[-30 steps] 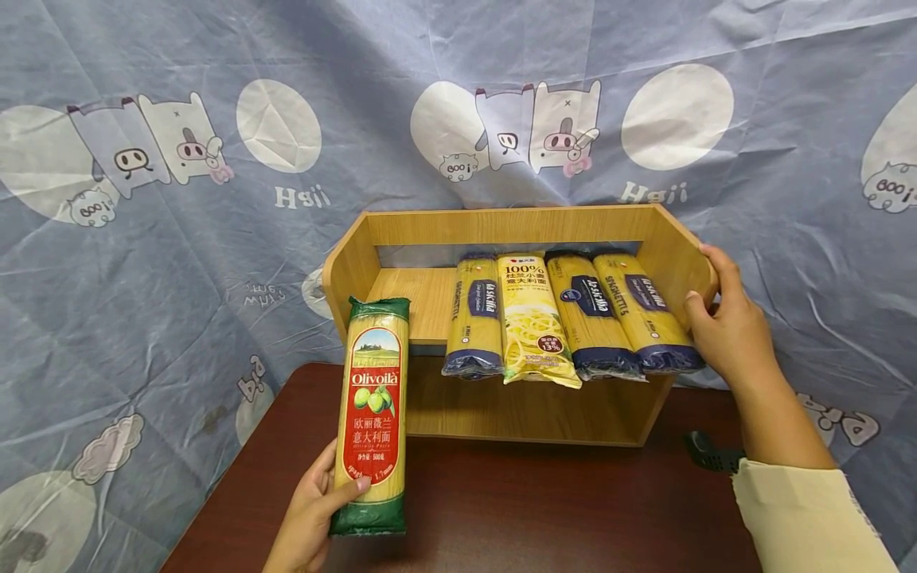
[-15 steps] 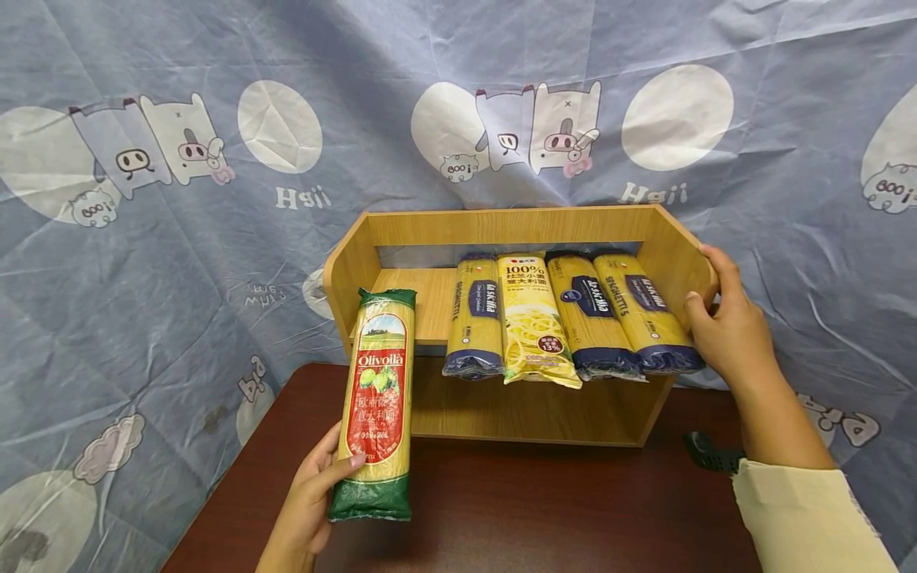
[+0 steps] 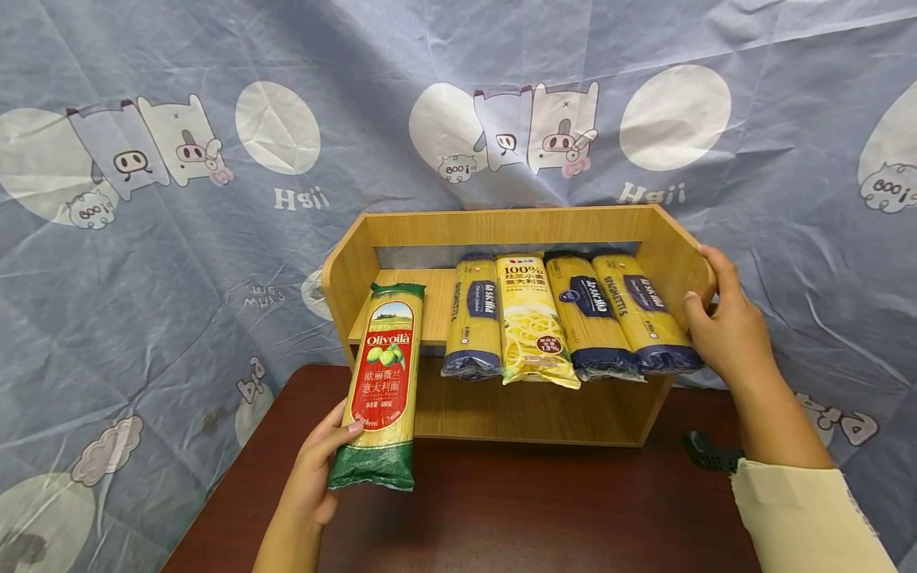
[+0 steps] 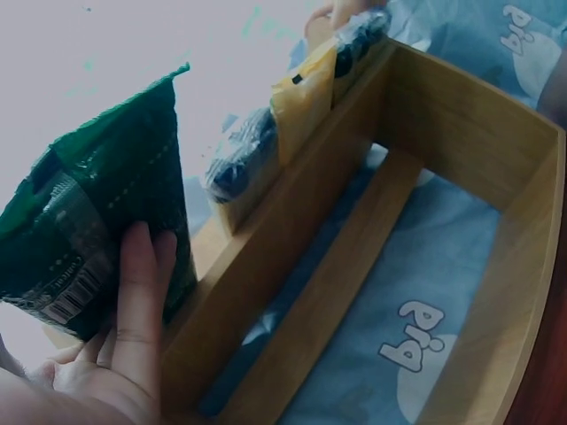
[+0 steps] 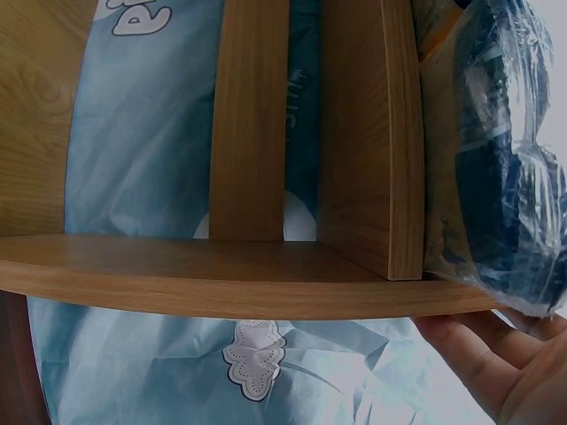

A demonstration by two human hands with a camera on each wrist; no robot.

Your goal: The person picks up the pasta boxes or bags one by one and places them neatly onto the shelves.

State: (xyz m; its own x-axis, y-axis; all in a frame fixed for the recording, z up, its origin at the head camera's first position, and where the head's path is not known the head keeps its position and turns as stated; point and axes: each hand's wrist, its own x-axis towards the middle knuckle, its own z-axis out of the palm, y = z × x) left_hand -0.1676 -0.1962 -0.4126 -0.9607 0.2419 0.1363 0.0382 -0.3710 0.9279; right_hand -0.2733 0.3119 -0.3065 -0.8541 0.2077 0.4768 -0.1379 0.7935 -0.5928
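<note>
My left hand [image 3: 318,461] grips the lower end of an Olivoilà spaghetti pack [image 3: 383,366] with a red label and green ends. The pack tilts back, its top end over the left part of the upper shelf. In the left wrist view, fingers lie against the pack's green bottom end [image 4: 106,195]. My right hand [image 3: 734,318] holds the right side panel of the wooden shelf [image 3: 501,227], thumb in front and fingers behind. Beside it on the upper shelf lie blue-ended spaghetti packs [image 3: 648,314] and a yellow pasta pack [image 3: 537,322], side by side.
The shelf stands on a dark red-brown table [image 3: 530,509], with an open lower compartment [image 3: 530,406]. A dark green object [image 3: 709,452] lies right of the shelf. A blue-grey printed cloth [image 3: 372,95] hangs behind and at the sides.
My left hand has moved the Olivoilà pack up and forward, slightly right, so its top end now overlaps the upper shelf. The right hand stays on the side panel.
</note>
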